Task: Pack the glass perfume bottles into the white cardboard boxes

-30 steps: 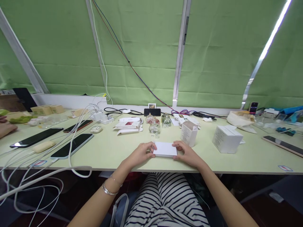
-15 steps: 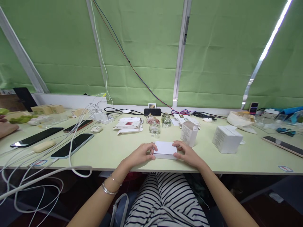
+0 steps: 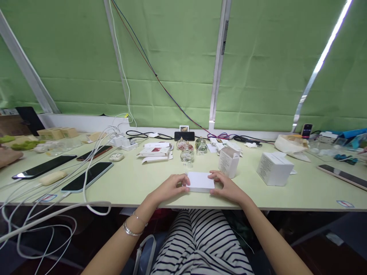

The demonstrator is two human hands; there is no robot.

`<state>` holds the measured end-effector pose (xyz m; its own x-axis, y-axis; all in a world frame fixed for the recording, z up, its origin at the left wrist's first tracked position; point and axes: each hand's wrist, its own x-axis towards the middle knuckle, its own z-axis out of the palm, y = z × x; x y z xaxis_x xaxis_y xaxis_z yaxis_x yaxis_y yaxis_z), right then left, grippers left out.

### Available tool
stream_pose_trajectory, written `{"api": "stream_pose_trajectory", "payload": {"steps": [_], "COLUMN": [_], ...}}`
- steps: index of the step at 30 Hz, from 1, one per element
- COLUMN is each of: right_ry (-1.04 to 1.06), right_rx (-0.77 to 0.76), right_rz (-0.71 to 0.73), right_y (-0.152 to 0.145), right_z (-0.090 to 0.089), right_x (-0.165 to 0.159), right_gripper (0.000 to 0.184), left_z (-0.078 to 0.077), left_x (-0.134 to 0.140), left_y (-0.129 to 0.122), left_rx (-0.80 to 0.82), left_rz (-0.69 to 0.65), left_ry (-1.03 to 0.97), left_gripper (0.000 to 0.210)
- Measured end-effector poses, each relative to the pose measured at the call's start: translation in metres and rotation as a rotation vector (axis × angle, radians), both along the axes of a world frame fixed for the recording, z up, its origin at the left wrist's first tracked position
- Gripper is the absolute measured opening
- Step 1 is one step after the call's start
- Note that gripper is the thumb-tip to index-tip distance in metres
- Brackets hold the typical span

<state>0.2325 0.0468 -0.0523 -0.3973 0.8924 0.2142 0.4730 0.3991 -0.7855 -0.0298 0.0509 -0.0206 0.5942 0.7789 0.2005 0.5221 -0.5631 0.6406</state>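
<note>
Left hand (image 3: 173, 187): pinching the left end of the flat white box (image 3: 200, 181), thumb on the near side, fingers bent over the corner.
Right hand (image 3: 226, 186): pinching the right end of the same box, thumb low on the near side, fingers at the far corner.
Flat white box position: between both hands, near the front edge of the surface (image 3: 137, 187), long side toward the person; whether it rests there or is slightly raised, I cannot tell.
Glass jars (image 3: 187, 156): grouped beyond the box, clear, some with reddish or greenish tints.
Upright carton (image 3: 228, 162): just beyond the right hand, white, with a flap up.
Larger carton (image 3: 275, 169): farther right, white, print on one side.
Flat cartons (image 3: 156, 150): stacked left of the jars.
Black phone (image 3: 185, 136): behind the jars, leaning, a small picture (image 3: 184, 128) above it.
Pale blue phone (image 3: 87, 177): lying to the left, under a white cable (image 3: 86, 183).
Cloth bag (image 3: 291, 147): far right, crumpled, off-white.
</note>
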Motion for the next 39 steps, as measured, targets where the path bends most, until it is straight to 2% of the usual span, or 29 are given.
{"api": "stream_pose_trajectory", "payload": {"steps": [8,14,18,27,33,39], "right_ry": [0.097,0.038,0.088,0.059,-0.030,-0.008], "right_rx": [-0.123,-0.030,-0.049,0.024,0.015,0.025], "right_rz": [0.098,0.068,0.078,0.068,0.060,0.028], "right_y": [0.0033,0.0038,0.0024,0.0002,-0.0030,-0.0030], "right_z": [-0.0016,-0.0001,0.0005,0.0024,0.0057,0.0024], "right_x": [0.0074,0.0068,0.0046,0.0026,0.0017,-0.0010], "right_gripper": [0.055,0.054,0.053,0.050,0.057,0.061], "left_z": [0.0016,0.0001,0.0018,0.0018,0.0021,-0.0013], "left_x": [0.0001,-0.0003,-0.0004,-0.0013,-0.0011,-0.0019], "left_y": [-0.0013,-0.0002,-0.0012,-0.0013,-0.0006,-0.0008], "left_rx": [-0.015,-0.024,-0.036,-0.045,-0.054,-0.047], "left_rz": [0.001,0.007,0.003,0.006,-0.010,-0.012], "left_ry": [-0.009,-0.006,-0.005,-0.013,-0.030,-0.018], "left_gripper": [0.014,0.015,0.014,0.015,0.013,0.017]}}
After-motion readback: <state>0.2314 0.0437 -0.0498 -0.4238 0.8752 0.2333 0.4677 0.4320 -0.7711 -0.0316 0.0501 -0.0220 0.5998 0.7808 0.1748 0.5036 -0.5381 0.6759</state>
